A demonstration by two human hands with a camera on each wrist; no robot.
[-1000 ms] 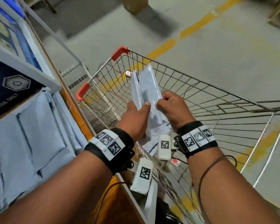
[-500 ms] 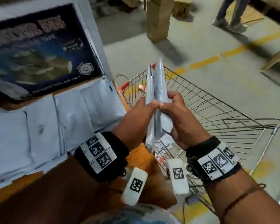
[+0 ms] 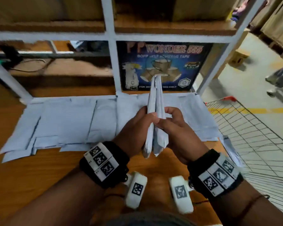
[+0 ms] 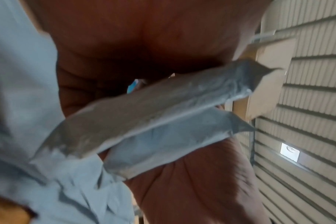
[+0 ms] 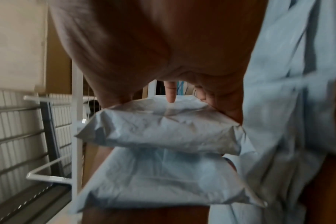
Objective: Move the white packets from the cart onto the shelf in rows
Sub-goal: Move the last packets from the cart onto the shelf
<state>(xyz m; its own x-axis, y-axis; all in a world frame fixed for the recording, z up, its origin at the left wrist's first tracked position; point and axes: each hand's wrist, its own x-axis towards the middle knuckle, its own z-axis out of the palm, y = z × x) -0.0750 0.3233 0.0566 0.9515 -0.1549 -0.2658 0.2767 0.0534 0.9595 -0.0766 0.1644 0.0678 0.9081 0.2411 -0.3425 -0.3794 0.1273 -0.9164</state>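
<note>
Two white packets point(image 3: 155, 101) stand upright, edge-on, side by side between my hands above the wooden shelf point(image 3: 23, 173). My left hand point(image 3: 142, 123) grips the left packet, with its thumb across the edges. My right hand point(image 3: 170, 123) curls round the right packet. In the left wrist view both packets point(image 4: 163, 106) lie against my palms. The right wrist view shows the same pair of packets point(image 5: 163, 125), one over the other. A row of white packets point(image 3: 64, 123) lies flat on the shelf under and beyond my hands. The wire cart point(image 3: 255, 141) stands to the right.
A dark tape box point(image 3: 163, 66) stands at the back of the shelf behind the row. White shelf uprights point(image 3: 113, 62) rise at the middle and at the right corner. A person's legs point(image 3: 279, 79) and a cardboard box point(image 3: 238, 56) are on the floor at far right.
Both hands have carried the packets left, from over the cart to over the shelf. The view has turned from the cart to face the shelf.
</note>
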